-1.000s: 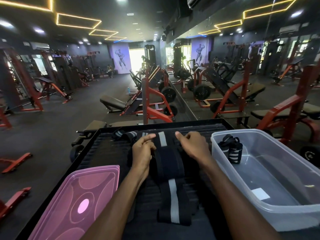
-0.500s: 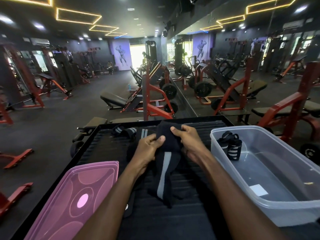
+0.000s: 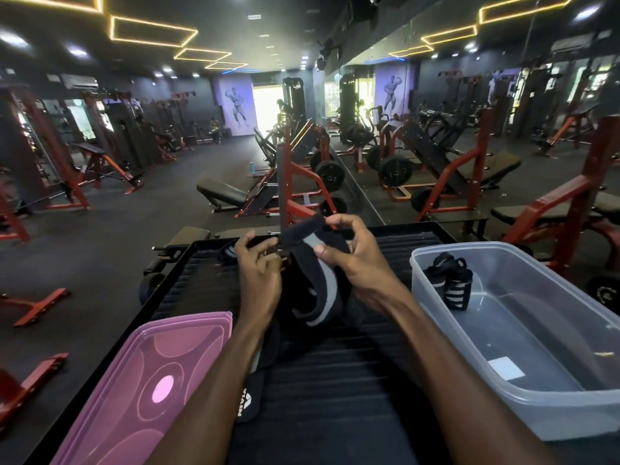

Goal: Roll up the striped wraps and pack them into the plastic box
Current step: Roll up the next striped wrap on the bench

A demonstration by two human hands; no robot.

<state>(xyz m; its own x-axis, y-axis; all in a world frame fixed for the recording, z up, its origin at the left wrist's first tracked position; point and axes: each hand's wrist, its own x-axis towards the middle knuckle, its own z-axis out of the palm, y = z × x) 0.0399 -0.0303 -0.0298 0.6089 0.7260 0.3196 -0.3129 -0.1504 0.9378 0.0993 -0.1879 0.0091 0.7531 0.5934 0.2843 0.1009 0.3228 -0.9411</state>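
**Striped wrap lifted for rolling, one roll already boxed**

The striped wrap, black with a grey band down its middle, hangs in the air just left of the plastic box, above the black ribbed table. The left hand has its fingers curled in on the wrap's near edge, and the right hand pinches the upper end, thumb pressed on the grey band and fingertips holding up a dark flap at the top. The wrap's loose tail sags onto the table, left of the box.

The step in hand looks like starting the roll. To do it well, the person should probably fold the top end over tightly, keep the edges square so the grey band stays lined up turn on turn, and let the tail feed up under light tension, not bunched.

Inside the box, at its far left corner, a rolled wrap stands already packed; a white label lies on the box floor, too small to read. A pink lid lies well left of the box. A black strap end between lid and box carries white lettering and a logo, partly hidden by the forearm and not legible
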